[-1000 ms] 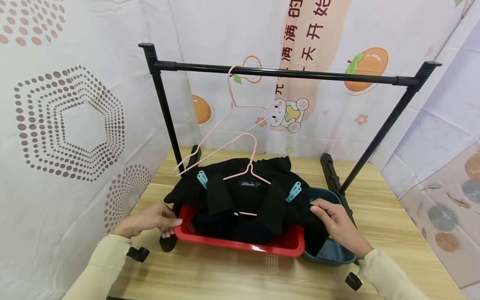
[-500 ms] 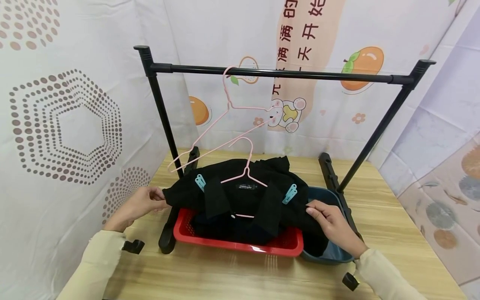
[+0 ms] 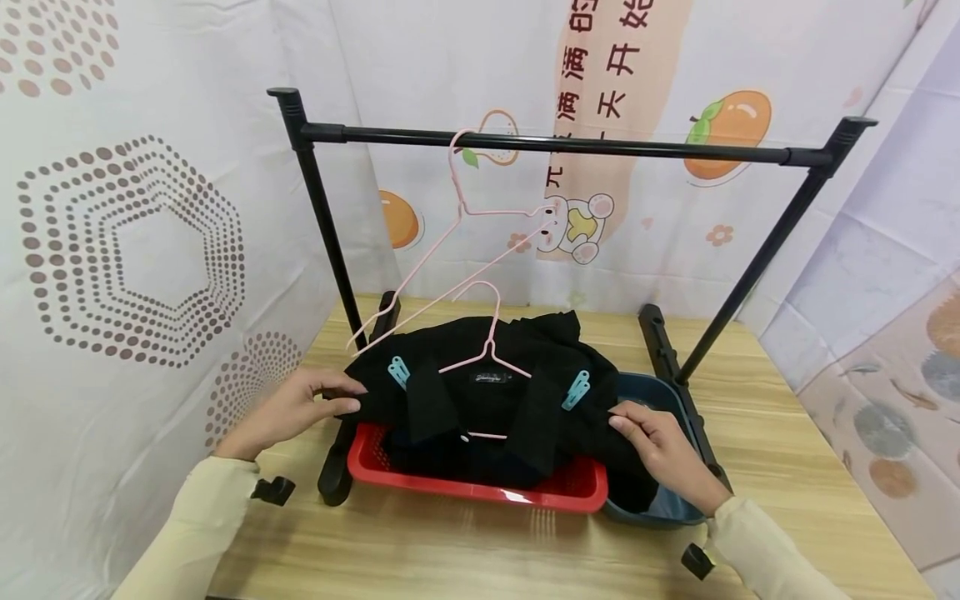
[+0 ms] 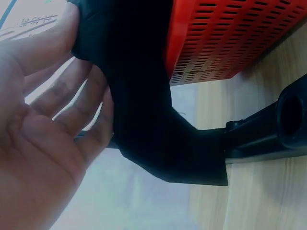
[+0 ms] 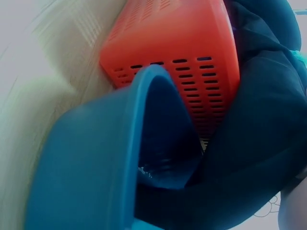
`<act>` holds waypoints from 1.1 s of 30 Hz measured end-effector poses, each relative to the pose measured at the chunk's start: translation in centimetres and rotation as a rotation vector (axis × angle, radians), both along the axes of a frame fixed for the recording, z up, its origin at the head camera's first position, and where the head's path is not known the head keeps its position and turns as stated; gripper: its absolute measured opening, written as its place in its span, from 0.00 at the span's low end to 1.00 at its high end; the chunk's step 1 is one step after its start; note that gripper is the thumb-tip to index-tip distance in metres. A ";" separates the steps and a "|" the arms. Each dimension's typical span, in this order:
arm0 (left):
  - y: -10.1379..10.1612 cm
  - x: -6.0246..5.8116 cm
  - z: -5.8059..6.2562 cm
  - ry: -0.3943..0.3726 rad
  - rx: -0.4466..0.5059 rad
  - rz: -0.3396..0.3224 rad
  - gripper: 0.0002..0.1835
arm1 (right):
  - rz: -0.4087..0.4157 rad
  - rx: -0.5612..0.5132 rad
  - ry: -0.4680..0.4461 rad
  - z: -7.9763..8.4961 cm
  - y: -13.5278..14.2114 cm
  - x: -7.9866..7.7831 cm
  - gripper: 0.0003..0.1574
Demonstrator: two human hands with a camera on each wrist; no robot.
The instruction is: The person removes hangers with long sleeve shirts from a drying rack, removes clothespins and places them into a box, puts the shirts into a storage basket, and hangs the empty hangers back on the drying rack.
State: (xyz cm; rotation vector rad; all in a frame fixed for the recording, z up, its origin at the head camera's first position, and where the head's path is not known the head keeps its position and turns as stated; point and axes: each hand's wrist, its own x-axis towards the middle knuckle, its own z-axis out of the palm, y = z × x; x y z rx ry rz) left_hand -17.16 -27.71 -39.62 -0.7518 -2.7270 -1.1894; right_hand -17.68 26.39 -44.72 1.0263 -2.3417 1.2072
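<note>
A black collared shirt (image 3: 465, 333) lies over a red basket (image 3: 480, 494), its collar and label facing up. A pink hanger (image 3: 491, 343) sits inside its neck, with the hook sticking up. Light blue clothespins (image 3: 399, 372) clip the shirt at both shoulders. My left hand (image 3: 296, 410) pinches the sleeve on the left between thumb and fingertips; in the left wrist view its other fingers lie behind the black cloth (image 4: 144, 105). On the other side, my right hand (image 3: 667, 450) pinches the right sleeve, whose end hangs into a blue basin (image 3: 652, 523).
A black rack bar (image 3: 622, 147) spans above the shirt, held by slanted posts. Another pink hanger (image 3: 461, 210) hangs from it at an angle, carrying nothing. The rack's feet (image 3: 334, 479) stand on the wooden table (image 3: 420, 550), with patterned curtains (image 3: 165, 250) behind and beside.
My left hand has left the red basket's rim, taken hold of the left sleeve and moved slightly right with it. The hanger's hook has tilted left. My right hand keeps its pinch.
</note>
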 end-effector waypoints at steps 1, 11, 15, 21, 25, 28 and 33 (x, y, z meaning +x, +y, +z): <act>0.1 -0.1 -0.1 0.002 0.017 -0.018 0.09 | -0.002 0.000 -0.001 0.0 0.0 0.0 0.22; 0.5 -0.7 -0.8 -0.012 0.023 -0.144 0.11 | -0.019 0.057 -0.001 0.0 0.3 -0.2 0.21; 0.6 -0.8 -1.0 -0.013 0.020 -0.168 0.10 | -0.017 0.047 0.051 0.0 0.2 -0.3 0.22; 0.9 -0.7 -1.2 -0.013 0.039 -0.206 0.09 | -0.026 0.056 0.094 -0.1 0.1 -0.2 0.23; 1.0 -0.7 -1.3 -0.048 0.062 -0.246 0.09 | -0.034 0.076 0.113 -0.1 0.2 -0.4 0.23; 1.2 -0.7 -1.3 -0.060 0.061 -0.260 0.09 | -0.030 0.089 0.133 -0.1 0.3 -0.6 0.22; 1.4 -1.0 -1.4 -0.036 0.054 -0.265 0.08 | -0.019 0.107 0.125 -0.2 0.6 -1.0 0.21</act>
